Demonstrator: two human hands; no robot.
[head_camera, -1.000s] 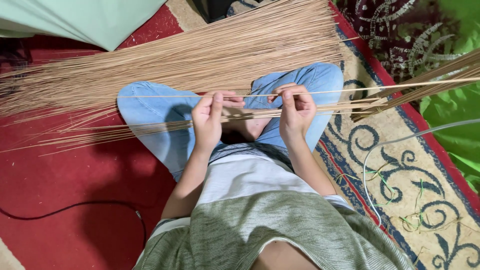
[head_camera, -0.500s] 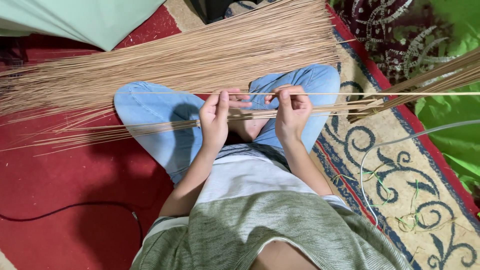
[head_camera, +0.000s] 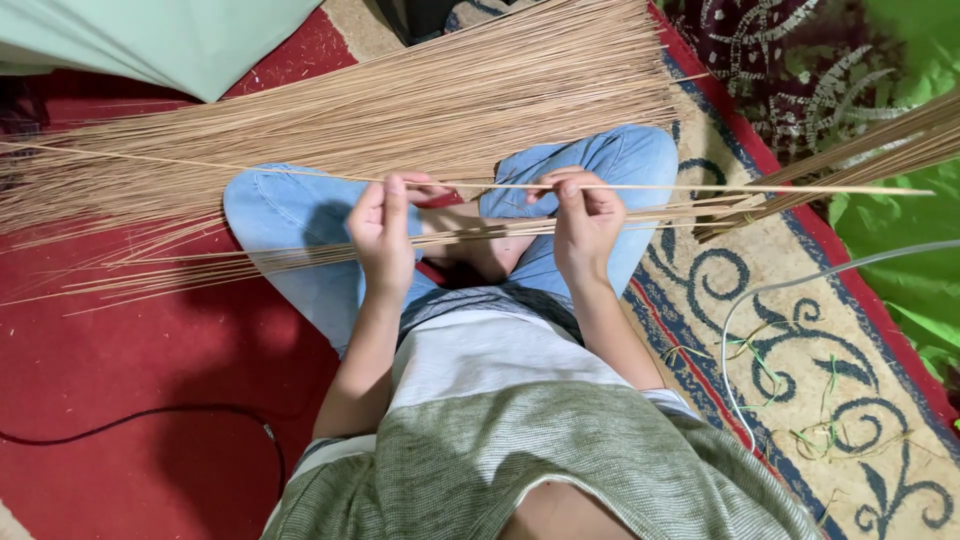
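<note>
I'm sitting cross-legged on the red carpet (head_camera: 150, 350), and my left hand (head_camera: 385, 235) is closed in a pinch around one long thin stick (head_camera: 700, 188), fingers curled, thumb pressed on top. My right hand (head_camera: 585, 220) pinches the same stick a little further along, also closed tight on it. The stick runs level across my knees, just above my lap, its far tip reaching out over the patterned rug border (head_camera: 800, 330) to the right of my lap.

Beyond my knees lies the big fan of sticks (head_camera: 420, 100), spread wide and loose. A smaller bundle (head_camera: 250, 265) rests across my lap under my hands, and another bunch (head_camera: 860, 150) pokes in from the right of my lap. Judging by that, I'm handling one stick at a time and the large pile is barely dented; most of the work looks left. A black cable (head_camera: 150, 415) snakes on the carpet left of my lap.
</note>
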